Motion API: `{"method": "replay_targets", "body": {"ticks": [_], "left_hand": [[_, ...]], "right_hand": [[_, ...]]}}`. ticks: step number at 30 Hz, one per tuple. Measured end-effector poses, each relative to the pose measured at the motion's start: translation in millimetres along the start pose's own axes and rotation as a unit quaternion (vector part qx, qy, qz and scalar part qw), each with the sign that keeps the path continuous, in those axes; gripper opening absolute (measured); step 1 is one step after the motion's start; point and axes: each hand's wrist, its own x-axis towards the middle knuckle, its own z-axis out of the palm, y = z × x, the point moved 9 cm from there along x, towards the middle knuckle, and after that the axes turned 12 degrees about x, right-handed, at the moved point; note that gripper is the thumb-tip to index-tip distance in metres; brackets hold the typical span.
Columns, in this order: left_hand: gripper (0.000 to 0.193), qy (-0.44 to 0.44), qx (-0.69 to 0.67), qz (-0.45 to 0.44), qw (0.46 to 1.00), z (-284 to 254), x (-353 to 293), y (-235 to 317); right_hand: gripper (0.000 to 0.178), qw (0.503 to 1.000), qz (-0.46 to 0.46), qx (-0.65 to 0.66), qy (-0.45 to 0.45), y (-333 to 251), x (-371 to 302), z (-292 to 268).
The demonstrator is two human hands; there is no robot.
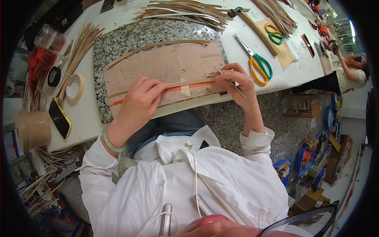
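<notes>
A narrow tan strip (130,91) with an orange strip (173,89) along it lies across the near part of a brownish board (166,61). A short piece of pale tape (185,91) crosses the orange strip. The closed fingers of my left hand (143,98) press on the strips left of the tape. Near the strips' right end, my right hand (239,83) pinches a thin pointed metal rod (239,91), slanted across its fingers. Farther back on the board rests another curved tan strip (158,44).
Under the board is a speckled stone slab (99,59). Yellow-and-green scissors (258,70) and a hammer (258,31) lie to the right. Bundled strips (181,14) sit behind. A tape roll (75,87), phone (60,118) and glass jar (53,39) stand left. Another person (351,75) is far right.
</notes>
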Motion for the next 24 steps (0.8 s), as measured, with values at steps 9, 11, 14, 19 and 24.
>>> {"method": "replay_targets", "body": {"ticks": [9,11,14,19,24], "left_hand": [[0.036,0.022,0.038,0.007,0.999,17,7,20],[0.038,0.020,0.043,0.003,0.999,21,8,20],[0.037,0.025,0.044,-0.001,0.999,23,8,19],[0.035,0.031,0.053,0.009,0.998,25,8,20],[0.037,0.028,0.055,0.003,0.998,26,7,19]], "right_hand": [[0.026,1.000,0.025,-0.006,0.006,7,-4,2],[0.025,1.000,0.025,-0.004,0.007,7,-4,3],[0.025,0.998,0.045,0.028,0.020,9,-4,1],[0.025,0.997,0.059,0.052,0.008,14,-6,-1],[0.026,0.992,0.050,0.102,0.051,-10,7,-13]]}}
